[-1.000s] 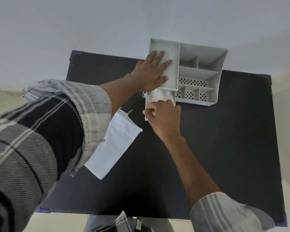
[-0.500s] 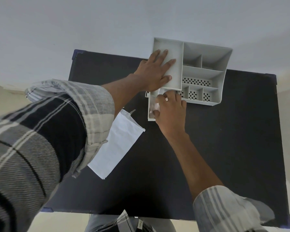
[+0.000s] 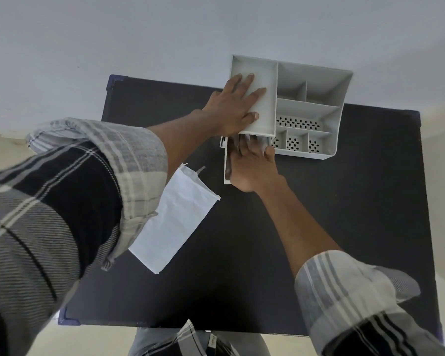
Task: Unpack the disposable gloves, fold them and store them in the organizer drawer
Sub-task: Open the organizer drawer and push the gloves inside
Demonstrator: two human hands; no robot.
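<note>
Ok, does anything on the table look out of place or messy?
Only the torn white paper packet, lying askew on the black table beside the grey plastic organizer, with a torn strip sticking out at its top.

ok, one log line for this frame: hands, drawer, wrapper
left hand: flat on grey plastic organizer | right hand: pressing gloves into open drawer | white paper wrapper: on black table
</note>
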